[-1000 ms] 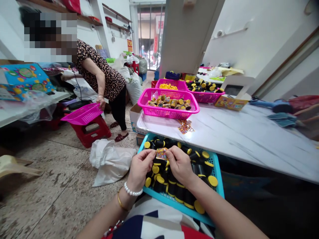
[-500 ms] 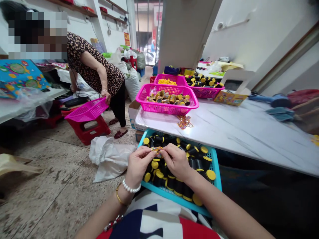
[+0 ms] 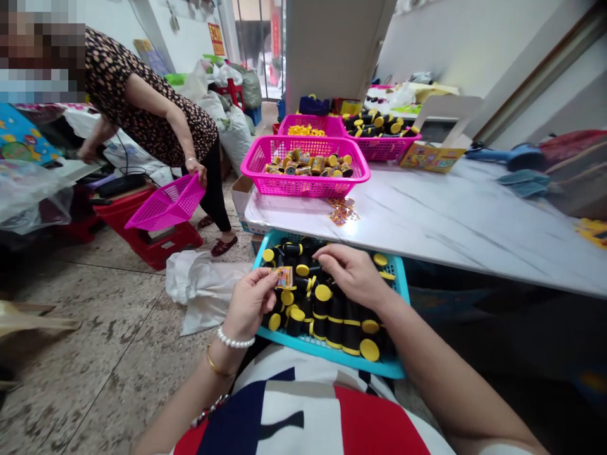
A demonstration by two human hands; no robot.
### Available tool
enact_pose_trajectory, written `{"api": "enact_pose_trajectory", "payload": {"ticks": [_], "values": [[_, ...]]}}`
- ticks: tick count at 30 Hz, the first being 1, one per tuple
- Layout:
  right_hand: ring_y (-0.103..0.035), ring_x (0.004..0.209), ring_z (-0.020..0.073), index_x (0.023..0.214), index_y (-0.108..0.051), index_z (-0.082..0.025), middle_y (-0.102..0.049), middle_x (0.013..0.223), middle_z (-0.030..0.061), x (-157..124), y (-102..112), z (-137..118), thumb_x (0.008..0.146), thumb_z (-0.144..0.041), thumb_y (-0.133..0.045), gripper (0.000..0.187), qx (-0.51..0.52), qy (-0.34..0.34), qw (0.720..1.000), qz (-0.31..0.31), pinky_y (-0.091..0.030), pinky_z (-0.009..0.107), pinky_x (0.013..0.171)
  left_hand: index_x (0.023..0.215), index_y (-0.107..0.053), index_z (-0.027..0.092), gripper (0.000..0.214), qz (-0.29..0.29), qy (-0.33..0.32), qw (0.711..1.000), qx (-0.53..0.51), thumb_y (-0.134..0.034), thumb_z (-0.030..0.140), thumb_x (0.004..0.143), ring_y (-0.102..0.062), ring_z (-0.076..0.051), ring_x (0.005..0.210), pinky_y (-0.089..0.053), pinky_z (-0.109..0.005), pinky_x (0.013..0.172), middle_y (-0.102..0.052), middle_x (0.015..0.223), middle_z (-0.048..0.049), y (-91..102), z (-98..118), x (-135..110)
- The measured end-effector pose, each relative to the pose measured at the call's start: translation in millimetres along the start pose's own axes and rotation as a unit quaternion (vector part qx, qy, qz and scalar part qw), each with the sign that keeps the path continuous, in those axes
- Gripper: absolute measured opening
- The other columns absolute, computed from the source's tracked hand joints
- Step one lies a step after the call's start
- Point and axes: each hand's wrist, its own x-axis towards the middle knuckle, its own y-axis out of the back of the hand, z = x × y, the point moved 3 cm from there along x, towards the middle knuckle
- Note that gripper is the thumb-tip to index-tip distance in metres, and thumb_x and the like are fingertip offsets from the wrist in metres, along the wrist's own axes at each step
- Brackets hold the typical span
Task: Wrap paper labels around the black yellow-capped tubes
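My left hand (image 3: pixel 251 296) pinches a small printed sticker (image 3: pixel 284 277), orange and yellow, between thumb and fingers. To its right, my right hand (image 3: pixel 353 272) hovers above the basket with its thumb and fingertips pressed together; whatever may be between them is too small to name. Under both hands is a turquoise plastic basket (image 3: pixel 403 284) filled with black cylinders (image 3: pixel 336 308) that have yellow caps. Beyond it, on the white table, lies a small pile of printed stickers (image 3: pixel 342 211).
A pink basket (image 3: pixel 306 187) of labelled cylinders stands on the marble-patterned table (image 3: pixel 427 215), with more pink baskets behind. At left a person (image 3: pixel 156 114) bends over, holding a pink basket (image 3: pixel 165 202) above a red stool (image 3: pixel 175 248). A white sack (image 3: pixel 208 291) lies on the floor.
My hands were together on the sticker; now they are apart. The sticker stays in my left hand, while my right hand has moved right. The person at left has reached further left.
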Motion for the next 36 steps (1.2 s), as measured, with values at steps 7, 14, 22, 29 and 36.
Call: {"api": "enact_pose_trajectory", "payload": {"ticks": [7, 14, 22, 29, 36], "values": [[-0.063, 0.088, 0.0216, 0.112, -0.063, -0.021, -0.065, 0.100, 0.0071, -27.6, -8.4, 8.5, 0.081, -0.038, -0.066, 0.035, -0.173, -0.004, 0.971, -0.165, -0.049, 0.031, 0.076, 0.085, -0.070, 0.010, 0.030, -0.052, 0.067, 0.996, -0.019, -0.082, 0.030, 0.066, -0.042, 0.001, 0.038, -0.020, -0.009, 0.032, -0.064, 0.066, -0.0007, -2.8, -10.0, 5.1], [-0.061, 0.095, 0.0245, 0.107, -0.061, -0.014, -0.063, 0.101, 0.0113, -27.5, -15.6, 8.9, 0.080, -0.018, -0.056, 0.028, -0.168, 0.002, 0.980, -0.105, -0.049, 0.036, 0.085, 0.076, -0.067, 0.009, 0.030, -0.054, 0.082, 0.992, -0.085, -0.085, 0.027, 0.061, -0.037, 0.002, 0.037, -0.018, -0.008, 0.030, -0.059, 0.060, 0.0021, -12.0, -1.3, 6.9], [-0.062, 0.070, 0.0138, 0.108, -0.061, -0.020, -0.066, 0.086, 0.0023, -28.6, -8.1, 4.6, 0.080, -0.027, -0.063, 0.029, 0.329, -0.132, 0.935, 0.004, -0.052, 0.027, 0.063, 0.080, -0.064, 0.010, 0.032, -0.051, 0.077, 0.990, -0.102, -0.085, 0.025, 0.061, -0.040, 0.002, 0.038, -0.021, -0.008, 0.031, -0.057, 0.061, 0.0041, -22.2, -4.0, 9.8], [-0.068, 0.081, 0.0170, 0.100, -0.064, -0.018, -0.070, 0.091, 0.0043, -27.2, -16.2, 4.7, 0.080, -0.026, -0.065, 0.022, 0.337, -0.143, 0.930, 0.017, -0.056, 0.031, 0.076, 0.084, -0.060, 0.012, 0.032, -0.081, 0.121, 0.975, -0.166, -0.082, 0.025, 0.065, -0.034, 0.003, 0.036, -0.018, -0.008, 0.031, -0.054, 0.060, 0.0068, -29.2, -8.8, 9.1], [-0.065, 0.106, 0.0216, 0.101, -0.061, -0.021, -0.063, 0.124, 0.0094, -30.7, -15.1, -7.1, 0.080, -0.019, -0.063, 0.022, 0.260, -0.094, 0.961, 0.017, -0.053, 0.039, 0.095, 0.078, -0.059, 0.012, 0.034, -0.047, 0.072, 0.989, -0.123, -0.083, 0.030, 0.062, -0.035, 0.001, 0.035, -0.017, -0.009, 0.031, -0.051, 0.053, 0.0070, -31.1, -10.2, 5.1]]}}
